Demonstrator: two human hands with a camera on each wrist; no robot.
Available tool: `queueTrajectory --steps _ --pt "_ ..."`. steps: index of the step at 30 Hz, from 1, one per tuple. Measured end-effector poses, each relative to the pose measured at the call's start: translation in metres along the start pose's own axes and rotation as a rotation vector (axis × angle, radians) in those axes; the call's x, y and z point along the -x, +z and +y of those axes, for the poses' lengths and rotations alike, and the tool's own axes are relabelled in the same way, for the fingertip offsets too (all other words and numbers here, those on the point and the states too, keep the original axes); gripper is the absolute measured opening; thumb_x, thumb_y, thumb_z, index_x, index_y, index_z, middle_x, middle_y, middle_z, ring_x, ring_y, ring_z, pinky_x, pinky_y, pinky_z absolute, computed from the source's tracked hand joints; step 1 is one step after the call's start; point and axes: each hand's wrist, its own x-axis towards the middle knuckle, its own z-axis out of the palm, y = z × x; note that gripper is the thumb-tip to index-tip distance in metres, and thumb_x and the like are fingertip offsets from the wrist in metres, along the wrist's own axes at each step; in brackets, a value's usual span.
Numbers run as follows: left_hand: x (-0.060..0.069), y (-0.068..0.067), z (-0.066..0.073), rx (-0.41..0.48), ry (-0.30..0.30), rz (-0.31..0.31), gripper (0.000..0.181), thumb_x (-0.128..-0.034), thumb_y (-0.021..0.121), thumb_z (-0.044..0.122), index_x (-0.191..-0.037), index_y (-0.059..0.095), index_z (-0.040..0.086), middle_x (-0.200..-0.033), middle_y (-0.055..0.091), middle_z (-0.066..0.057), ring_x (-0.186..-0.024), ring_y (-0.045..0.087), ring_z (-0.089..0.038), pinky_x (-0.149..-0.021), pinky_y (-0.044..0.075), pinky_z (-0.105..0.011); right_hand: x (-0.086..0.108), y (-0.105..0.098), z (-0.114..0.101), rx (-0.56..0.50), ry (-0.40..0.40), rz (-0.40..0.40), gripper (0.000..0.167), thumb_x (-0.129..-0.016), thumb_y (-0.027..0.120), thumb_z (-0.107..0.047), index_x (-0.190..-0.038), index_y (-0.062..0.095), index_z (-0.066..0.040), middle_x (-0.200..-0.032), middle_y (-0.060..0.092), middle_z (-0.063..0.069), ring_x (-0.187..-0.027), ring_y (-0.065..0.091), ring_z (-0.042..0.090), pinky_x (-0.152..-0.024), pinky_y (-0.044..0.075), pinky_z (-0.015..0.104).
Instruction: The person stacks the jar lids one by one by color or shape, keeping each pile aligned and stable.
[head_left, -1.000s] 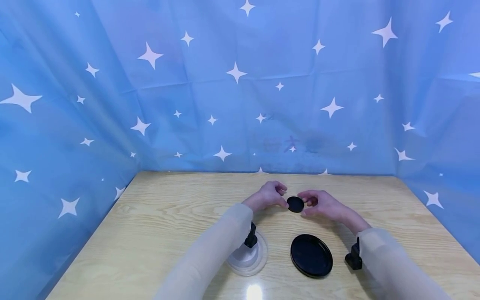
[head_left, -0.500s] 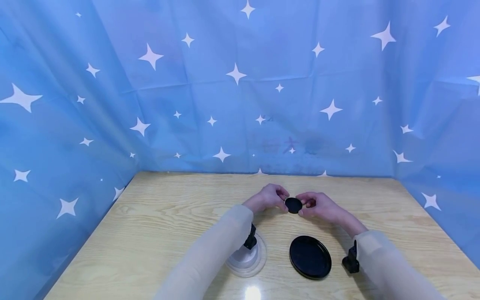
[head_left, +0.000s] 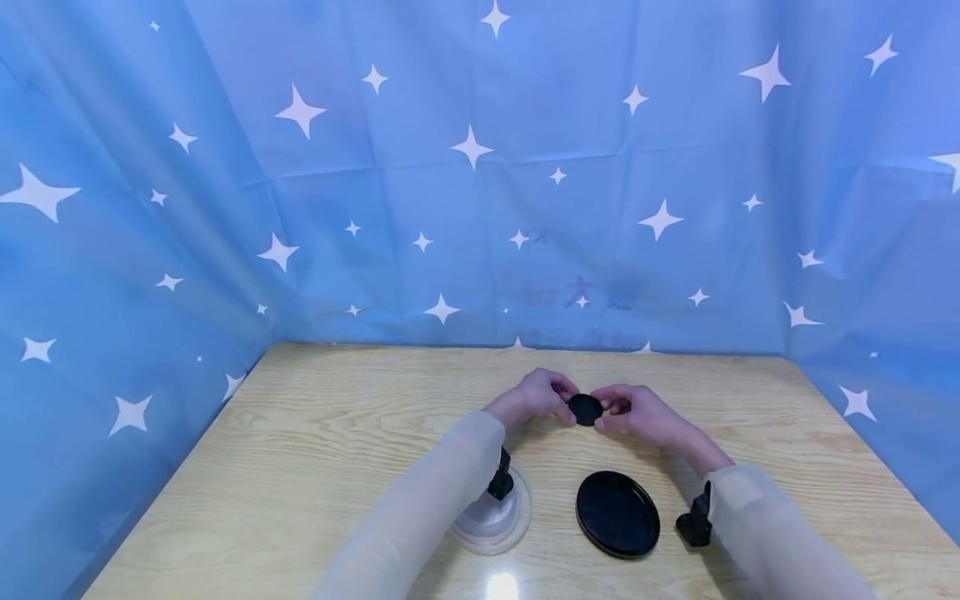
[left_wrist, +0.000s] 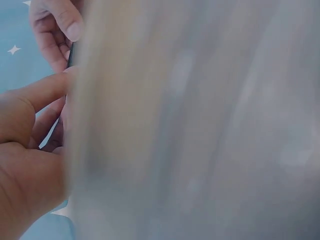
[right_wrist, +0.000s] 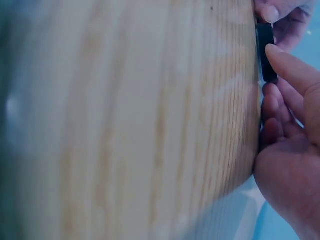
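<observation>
A small round black disc with a thick rim is between both hands, toward the back of the wooden table. My left hand grips its left edge with thumb and fingers. On the opposite edge, my right hand pinches it, the thumb lying on the disc's side in the right wrist view. Whether the disc touches the tabletop, I cannot tell. Nearer to me lies a larger round black dish with a raised rim. To its left is a translucent round plastic piece, partly covered by my left forearm.
The wooden table ends at a blue cloth with white stars, which rises behind and along the sides. A black wrist camera hangs over the translucent piece. Much of the left wrist view is blurred.
Both hands have drawn slightly closer together around the small disc, and their fingers now overlap its edges more. The dish and the translucent piece stay in place on the table.
</observation>
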Motion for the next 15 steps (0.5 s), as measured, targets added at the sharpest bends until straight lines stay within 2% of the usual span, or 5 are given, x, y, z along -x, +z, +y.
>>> queueTrajectory --steps 6,15 --pt "0.0007 -0.0009 -0.0008 0.01 0.016 -0.005 0.041 -0.0756 0.087 -0.005 -0.114 0.075 0.005 -0.095 0.066 -0.001 -0.084 0.056 -0.01 -0.076 0.048 -0.021 0.0004 -0.0015 -0.0029 0.006 0.006 0.015 0.055 -0.092 0.078 -0.015 -0.139 0.058 0.005 -0.11 0.063 0.014 -0.093 0.056 0.025 -0.069 0.052 0.03" --pt "0.0081 0.0009 0.0029 -0.023 0.037 -0.037 0.039 -0.077 0.086 -0.004 -0.113 0.074 0.004 -0.093 0.065 0.0 -0.083 0.056 -0.01 -0.078 0.048 -0.02 0.0091 -0.0066 -0.0077 0.053 -0.018 -0.039 0.052 -0.094 0.076 -0.016 -0.138 0.058 0.007 -0.101 0.066 0.011 -0.09 0.059 0.025 -0.071 0.051 0.032"
